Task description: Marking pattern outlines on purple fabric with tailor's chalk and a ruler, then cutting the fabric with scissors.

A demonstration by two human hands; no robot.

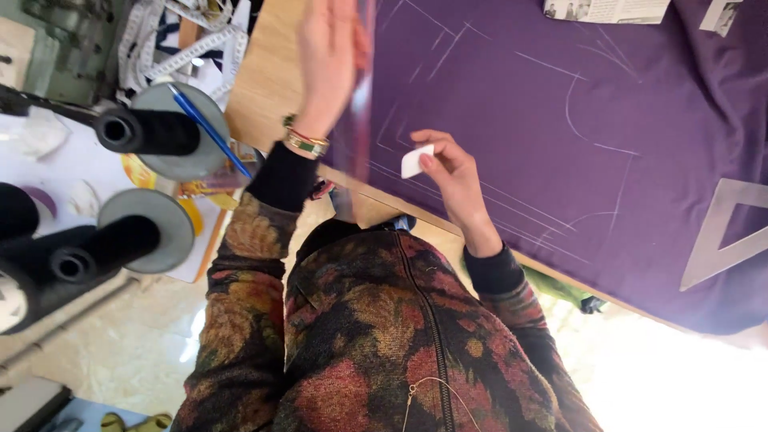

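Head view:
Right hand (450, 172): pinched shut on a small white tailor's chalk (414, 161), thumb and fingertips closed around 1 end. Chalk sits just above the purple fabric (640, 112), near the bench's near edge, beside the drawn lines.
Left hand (326, 56): fingers straight and together, palm flat, blurred; it rests against a lifted fold of the fabric at the fabric's left border. It grips nothing that I can see. Bangles (306, 142) at the wrist.
Bench (268, 76): bare pale wood shows only at the left corner; the rest is under cloth.
Chalk lines (560, 68): thin white strokes, straight runs plus 1 curve, spread over the middle of the cloth.
Set square (724, 232): translucent grey triangle with open centre, flat on the fabric toward the right edge.
Thread cones (148, 132): 2 or more black spools on grey discs, left of the bench, well apart from the cloth.
Technique note (judgement): keep the flat hand pressing the cloth smooth, hold the chalk by its thin edge, pull light single strokes.
Materials: fabric matte, soft, creases slightly; chalk flat, wafer-like; set square rigid plastic; spools wound smooth.
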